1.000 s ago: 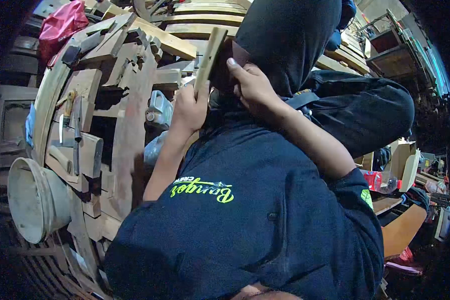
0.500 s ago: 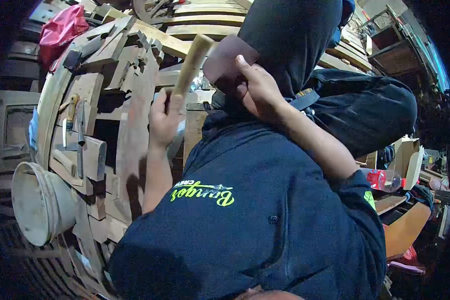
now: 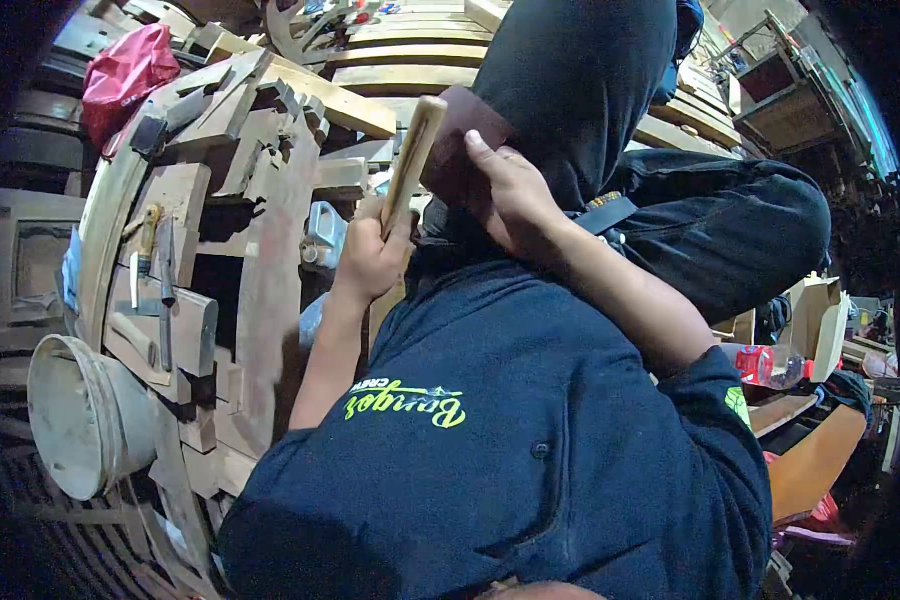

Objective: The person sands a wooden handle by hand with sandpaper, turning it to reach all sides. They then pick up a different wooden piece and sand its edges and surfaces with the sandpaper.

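Observation:
My left hand [image 3: 375, 252] is closed around the lower end of a slim wooden piece [image 3: 416, 160] with a rounded tip. It points up and slightly right, and a darker strip shows along its face. My right hand [image 3: 515, 195] grips a dark brown sheet of sandpaper [image 3: 452, 165], thumb on top and fingers hidden beneath. In this view the wooden piece overlaps the sheet's left edge. Both hands are in front of my belly, beside my raised knee [image 3: 570, 90].
On the left, a wooden bench [image 3: 270, 270] carries offcuts, a chisel [image 3: 147, 240] and a file [image 3: 166, 260]. A white bucket [image 3: 70, 420] stands beside it. Past my left hand is a blue jug [image 3: 325, 232]. A plastic bottle [image 3: 770, 366] lies at right.
My left hand has moved right with the wooden piece, bringing it against the sandpaper's edge in view. The piece has turned to show its darker strip. The sheet has shifted slightly and tilted.

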The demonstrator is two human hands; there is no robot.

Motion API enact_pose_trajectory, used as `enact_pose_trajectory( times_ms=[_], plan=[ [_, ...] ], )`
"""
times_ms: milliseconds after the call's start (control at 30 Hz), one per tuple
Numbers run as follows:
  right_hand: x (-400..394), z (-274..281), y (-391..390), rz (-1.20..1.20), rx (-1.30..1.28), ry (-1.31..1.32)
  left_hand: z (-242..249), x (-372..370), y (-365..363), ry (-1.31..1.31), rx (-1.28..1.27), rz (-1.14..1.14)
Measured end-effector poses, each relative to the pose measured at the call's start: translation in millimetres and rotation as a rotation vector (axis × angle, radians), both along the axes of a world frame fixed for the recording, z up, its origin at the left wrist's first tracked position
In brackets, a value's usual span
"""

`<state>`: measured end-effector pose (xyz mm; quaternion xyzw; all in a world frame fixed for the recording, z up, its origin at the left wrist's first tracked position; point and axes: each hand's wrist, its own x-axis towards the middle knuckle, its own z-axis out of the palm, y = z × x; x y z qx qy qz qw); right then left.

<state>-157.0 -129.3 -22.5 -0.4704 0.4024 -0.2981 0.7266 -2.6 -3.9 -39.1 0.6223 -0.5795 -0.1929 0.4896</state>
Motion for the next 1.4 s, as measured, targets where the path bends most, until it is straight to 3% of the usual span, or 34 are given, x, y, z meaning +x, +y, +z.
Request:
enact_pose_trajectory(
  times_ms=[67, 200, 267, 333, 367, 500, 600, 667, 733, 767, 800, 867, 900, 967, 1000, 1033, 1067, 1133, 1167, 1267, 1300, 1367, 1400],
  plan=[
    [2.6, -6.0, -2.6, 0.108, -0.093, 0.086, 19.1, -8.7, -11.8, 0.184, 0.046, -0.023],
    [-5.5, 0.9, 0.9, -0.012, -0.043, 0.024, 24.5, -11.7, -16.6, 0.203, 0.102, -0.034],
    [-6.7, -2.7, -0.4, -0.039, -0.010, -0.019, -2.9, 1.6, -10.8, 0.259, 0.133, -0.101],
    [-4.1, -21.8, -10.3, -0.010, -0.037, -0.039, -18.3, 9.9, -2.1, 0.115, 0.079, -0.102],
    [12.9, -50.9, -16.7, -0.170, -0.247, -0.106, -4.9, 3.8, 2.0, 0.188, 0.103, -0.100],
    [-2.4, 3.1, -0.1, 0.102, -0.076, 0.042, 5.5, 5.7, -14.6, 0.174, 0.127, -0.084],
    [-2.8, -8.9, -3.2, -0.040, -0.048, -0.002, 9.3, 0.2, -19.9, 0.203, 0.078, -0.066],
    [-5.7, -29.0, -6.6, -0.036, -0.073, -0.025, 16.6, -1.7, -7.7, 0.303, 0.186, -0.103],
    [-1.6, -17.4, -10.0, -0.021, -0.133, -0.089, 2.8, 11.7, 4.0, 0.250, 0.265, -0.088],
    [-11.6, 4.0, -2.1, 0.146, -0.036, -0.220, -0.9, 17.6, 10.8, 0.194, 0.167, -0.069],
    [-7.8, -15.0, -8.1, 0.075, -0.068, -0.180, -4.7, 23.9, 19.6, 0.139, 0.071, -0.050],
    [-9.3, -23.5, -12.7, 0.070, -0.056, -0.196, -33.3, 56.5, 34.5, -0.145, 0.136, 0.151],
    [-3.5, -15.3, -2.5, -0.040, -0.048, -0.242, -45.4, 69.2, 39.0, -0.148, 0.124, 0.153],
    [-14.5, 0.2, 0.3, 0.038, -0.003, -0.264, -61.2, 84.2, 44.2, 0.253, 0.172, 0.437],
    [-18.4, 14.7, 2.1, 0.113, 0.044, -0.286, -56.6, 85.7, 38.8, 0.256, 0.154, 0.441],
    [-12.9, 69.2, 33.6, -0.011, 0.028, -0.432, -48.5, 84.4, 35.7, 0.444, 0.088, 0.380],
    [-26.4, 69.8, 31.5, 0.136, -0.127, -0.426, -40.1, 80.3, 32.9, 0.633, 0.025, 0.312],
    [-70.7, 59.7, 22.1, 0.047, -0.502, 0.124, -24.7, 67.1, 19.5, 0.676, -0.018, 0.381],
    [-85.8, 68.8, 19.2, 0.058, -0.513, 0.144, -23.9, 67.5, 15.7, 0.616, -0.002, 0.328],
    [-126.3, 109.4, 17.9, -0.307, -0.666, -1.021, -30.7, 66.3, 10.1, 0.454, 0.085, 0.323],
    [-165.5, 118.5, 9.0, -0.408, -0.699, -1.091, -29.4, 62.6, 5.5, 0.480, 0.060, 0.310],
    [-187.8, 155.1, 20.1, -0.190, -0.859, -1.100, -11.0, 38.0, 1.3, 0.457, -0.015, 0.337],
    [-209.5, 158.6, 21.1, -0.311, -0.926, -1.054, 1.1, 25.0, -1.4, 0.406, -0.071, 0.377]
  ],
)
